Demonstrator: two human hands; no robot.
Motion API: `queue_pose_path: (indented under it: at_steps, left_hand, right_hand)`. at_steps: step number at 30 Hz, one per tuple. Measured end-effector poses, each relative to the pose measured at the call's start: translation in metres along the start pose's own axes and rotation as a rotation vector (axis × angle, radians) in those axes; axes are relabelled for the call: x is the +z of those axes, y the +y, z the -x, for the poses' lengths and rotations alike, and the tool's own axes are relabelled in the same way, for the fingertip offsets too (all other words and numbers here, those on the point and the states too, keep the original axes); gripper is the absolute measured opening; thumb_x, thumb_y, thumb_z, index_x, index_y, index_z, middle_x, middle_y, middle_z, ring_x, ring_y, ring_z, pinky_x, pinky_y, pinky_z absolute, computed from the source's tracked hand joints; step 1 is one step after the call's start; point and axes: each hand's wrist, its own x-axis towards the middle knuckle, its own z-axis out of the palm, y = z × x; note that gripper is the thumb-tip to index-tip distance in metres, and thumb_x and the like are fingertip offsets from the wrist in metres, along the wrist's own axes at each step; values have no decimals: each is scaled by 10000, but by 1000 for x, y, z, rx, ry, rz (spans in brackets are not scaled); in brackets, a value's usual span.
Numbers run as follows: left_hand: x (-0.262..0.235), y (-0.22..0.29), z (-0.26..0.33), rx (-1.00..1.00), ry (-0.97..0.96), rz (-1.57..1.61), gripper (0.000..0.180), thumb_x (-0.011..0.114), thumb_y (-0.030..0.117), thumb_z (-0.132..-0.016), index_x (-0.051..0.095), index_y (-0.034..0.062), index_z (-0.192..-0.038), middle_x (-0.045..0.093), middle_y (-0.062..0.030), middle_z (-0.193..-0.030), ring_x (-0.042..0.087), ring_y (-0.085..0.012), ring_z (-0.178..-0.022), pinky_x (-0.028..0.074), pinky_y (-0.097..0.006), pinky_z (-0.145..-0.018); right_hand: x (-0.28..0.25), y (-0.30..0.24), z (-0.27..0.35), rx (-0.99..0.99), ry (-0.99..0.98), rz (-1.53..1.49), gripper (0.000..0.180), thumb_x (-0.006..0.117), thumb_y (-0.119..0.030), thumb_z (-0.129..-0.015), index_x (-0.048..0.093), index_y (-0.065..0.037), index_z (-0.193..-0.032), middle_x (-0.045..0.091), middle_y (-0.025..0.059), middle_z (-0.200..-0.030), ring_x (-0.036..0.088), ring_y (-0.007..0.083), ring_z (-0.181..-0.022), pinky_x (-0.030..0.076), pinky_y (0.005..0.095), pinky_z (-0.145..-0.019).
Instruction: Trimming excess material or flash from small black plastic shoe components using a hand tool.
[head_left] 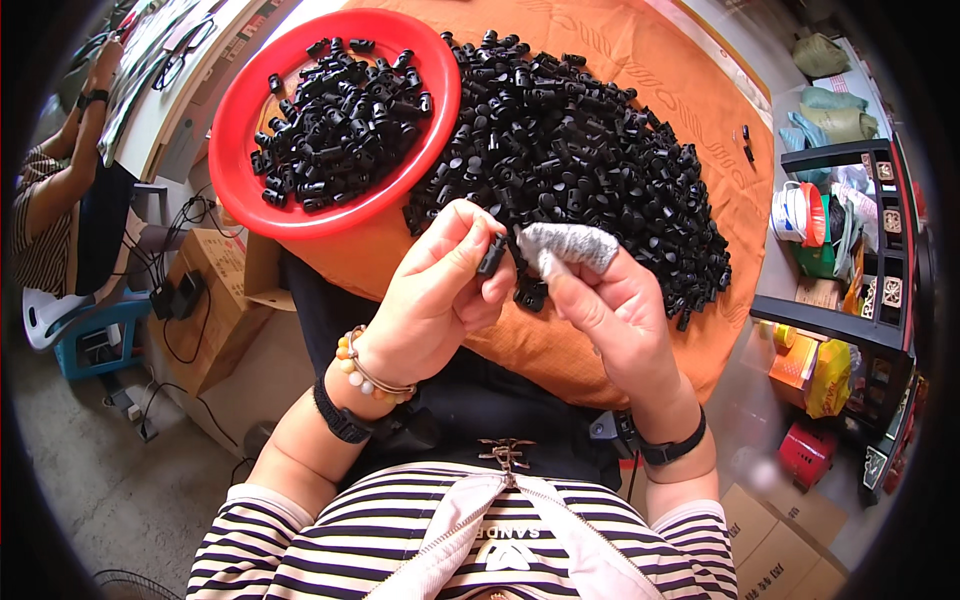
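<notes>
Between the thumb and fingers of my left hand (430,270) is a small black plastic cord lock (491,256), held tilted. My right hand (625,320) is closed on a grey cloth (572,243), which lies over its fingertips close beside the cord lock. Both hands are above the near edge of a large heap of the same black cord locks (580,150). To the left of the heap stands a round red tray (232,180) with many more cord locks in it. The fingers partly hide the held piece.
An orange cloth (690,60) covers the table. At right stands a black shelf rack (840,318) with bags and boxes. Cardboard boxes (205,300), cables and a blue stool (100,340) are at left, where another person's arm (65,185) shows.
</notes>
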Motion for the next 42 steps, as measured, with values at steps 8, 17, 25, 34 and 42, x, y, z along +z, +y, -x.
queue_pose_path:
  at_steps: [8,17,25,34,42]
  left_hand:
    - [8,-5,1,15,43,-54,125,384,236,-967,447,132,-997,442,3,-667,297,-36,-503,244,-168,-446]
    - [7,-5,2,4,8,33,120,389,232,-967,452,132,-989,468,1,-679,288,-26,-497,226,-163,-443]
    - [3,-2,3,6,-4,-42,138,399,258,-960,436,131,-998,423,-9,-657,325,-54,-516,269,-172,-463]
    - [6,-5,0,-21,41,4,123,395,238,-965,452,130,-983,459,0,-669,307,-27,-494,230,-165,-437]
    - [6,2,3,72,1,-66,128,404,222,-962,452,104,-978,453,-3,-651,338,-34,-498,245,-164,-436]
  right_hand:
    - [15,14,-20,-124,89,125,462,610,-49,-838,401,38,-1241,584,48,-985,536,58,-850,459,189,-711]
    - [16,16,-19,-195,111,93,477,628,-87,-835,407,42,-1238,592,63,-961,554,63,-806,477,210,-711]
    - [10,14,-24,-240,183,115,474,597,-42,-846,376,54,-1255,568,67,-1002,516,48,-854,442,185,-736]
    - [13,12,-17,-213,148,60,481,605,-51,-843,382,37,-1260,581,58,-999,534,61,-828,454,193,-720]
    - [5,2,-22,-115,123,9,492,560,-2,-854,322,52,-1281,549,136,-1136,535,102,-995,450,206,-799]
